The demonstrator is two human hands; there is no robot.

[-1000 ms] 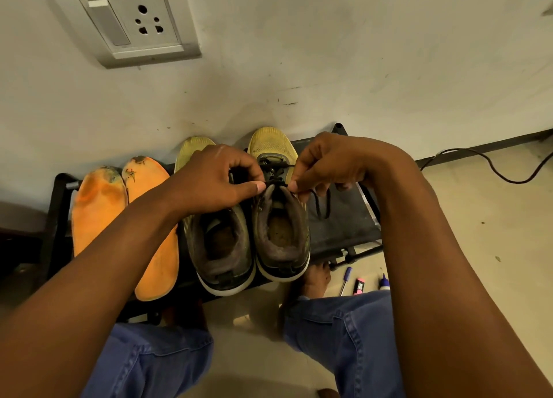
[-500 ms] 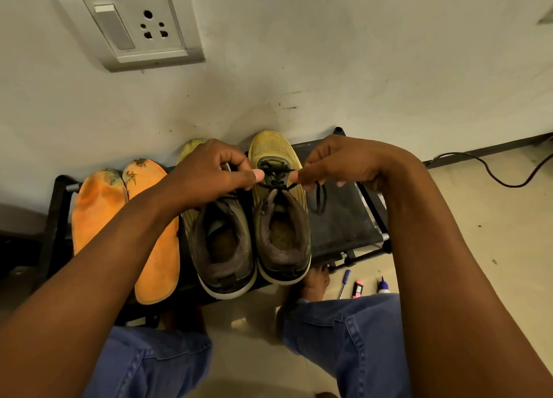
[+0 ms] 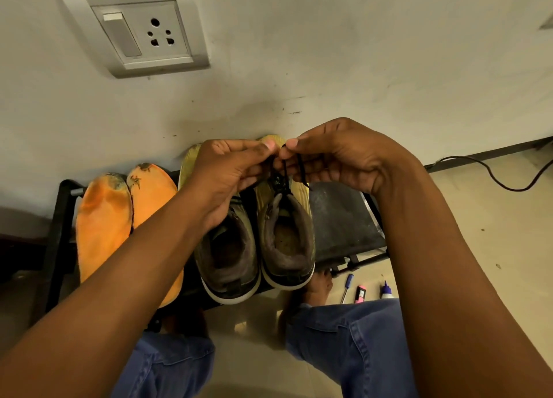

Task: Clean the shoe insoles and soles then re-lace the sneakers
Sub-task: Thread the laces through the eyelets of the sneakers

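Both hands, the left hand (image 3: 230, 176) and right hand (image 3: 332, 161), pinch the black lace (image 3: 285, 170) above the right sneaker (image 3: 287, 233), which stands beside its mate (image 3: 230, 257) on a low black rack (image 3: 344, 221); two orange insoles (image 3: 104, 221) lie alongside.

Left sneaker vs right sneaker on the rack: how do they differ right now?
The right sneaker has a black lace drawn up from it, pinched by the left hand and right hand; the left sneaker is not being laced. The left sneaker's heel sits nearer the camera, past the right one's. Shared: yellow uppers, dark collars, white soles, no insoles inside; both toes point at the wall.
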